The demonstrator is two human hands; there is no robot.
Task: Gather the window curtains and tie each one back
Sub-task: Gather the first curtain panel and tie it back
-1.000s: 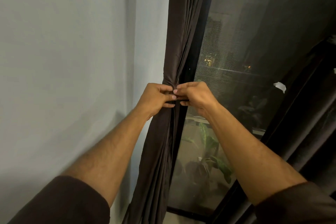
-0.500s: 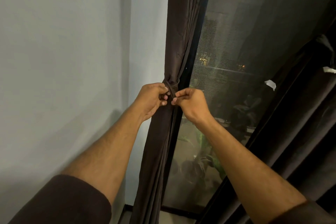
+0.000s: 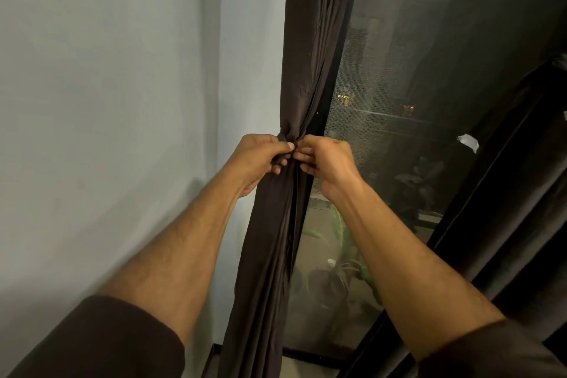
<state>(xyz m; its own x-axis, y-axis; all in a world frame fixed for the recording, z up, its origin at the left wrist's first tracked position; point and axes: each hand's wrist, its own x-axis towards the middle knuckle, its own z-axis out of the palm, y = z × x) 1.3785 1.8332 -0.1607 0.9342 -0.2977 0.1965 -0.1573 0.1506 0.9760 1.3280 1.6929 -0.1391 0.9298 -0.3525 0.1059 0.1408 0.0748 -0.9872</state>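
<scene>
Left hand (image 3: 260,156) and right hand (image 3: 325,159) drawn closer than 0.5 s ago, fingertips now meeting, pinching the tie-back at the waist of the gathered dark curtain (image 3: 276,239) beside the window frame (image 3: 334,77). Knot judged nearly cinched; second curtain (image 3: 521,193) outstanding.

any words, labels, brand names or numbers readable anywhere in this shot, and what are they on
None can be read.
Gathered dark curtain, pinched by the left hand and the right hand: plain fabric, no label showing.
White scrap on the window glass: no print can be made out.
Lit spots outside: too small and blurred to tell whether they are signs.
Grey wall: bare.
</scene>
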